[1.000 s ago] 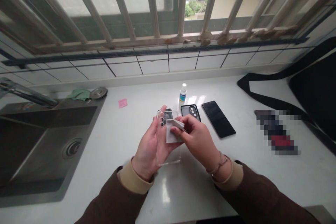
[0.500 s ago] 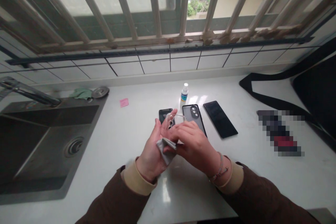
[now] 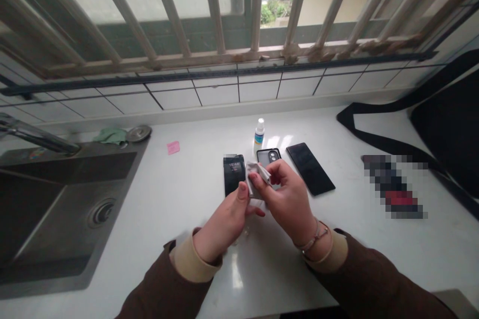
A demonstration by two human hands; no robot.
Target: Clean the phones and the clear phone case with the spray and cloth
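Head cam here, looking down at a white countertop (image 3: pixel 194 194). The only readable writing is on the lock screen of a black phone (image 3: pixel 234 174), lying near the middle of the counter, and it looks like 15:44. A small white bottle (image 3: pixel 259 137) with a blue label stands toward the back edge, but the label's too small to read. Next to it are a phone in a dark case (image 3: pixel 267 156), partly hidden behind the hands, and a black phone (image 3: pixel 310 168). Farther out there's a pink sticky note (image 3: pixel 172 147), a steel sink (image 3: pixel 75 209) along the left edge, and a pixelated blob (image 3: pixel 392 187) on the right.

The right hand (image 3: pixel 290 199) pinches a crumpled grey cloth (image 3: pixel 256 179) between thumb and fingers, just above the black phone. The left hand (image 3: pixel 224 222) is right up against it, but I can't tell if it's gripping the cloth too.
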